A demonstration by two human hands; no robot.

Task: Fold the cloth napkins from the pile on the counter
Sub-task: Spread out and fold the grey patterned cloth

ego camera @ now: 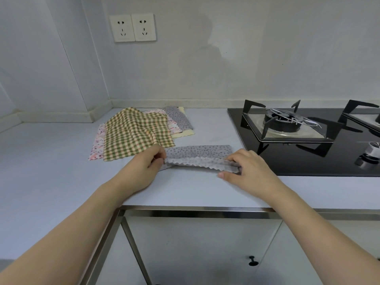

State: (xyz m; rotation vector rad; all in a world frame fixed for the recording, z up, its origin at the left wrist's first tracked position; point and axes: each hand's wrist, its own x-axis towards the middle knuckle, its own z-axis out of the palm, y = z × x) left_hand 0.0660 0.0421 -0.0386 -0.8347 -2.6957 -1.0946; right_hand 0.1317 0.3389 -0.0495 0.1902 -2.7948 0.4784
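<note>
A grey dotted napkin (198,155) lies on the counter (51,171) as a long narrow strip, its near scalloped edge lifted and doubled over. My left hand (148,163) pinches the strip's left end. My right hand (246,167) pinches its right end, fingers curled over the cloth. Behind and to the left lies the pile of napkins: a green checked one (133,134) on top, a pink floral one (96,145) under it, another grey dotted one (180,118) and a pale yellow one (185,133) at the back right.
A black glass gas hob (308,140) with metal pan supports sits right of the napkin, its knobs (368,155) at the near right. Two wall sockets (132,27) are above the pile. The counter's steel front edge (195,209) runs below my hands, cabinet doors beneath.
</note>
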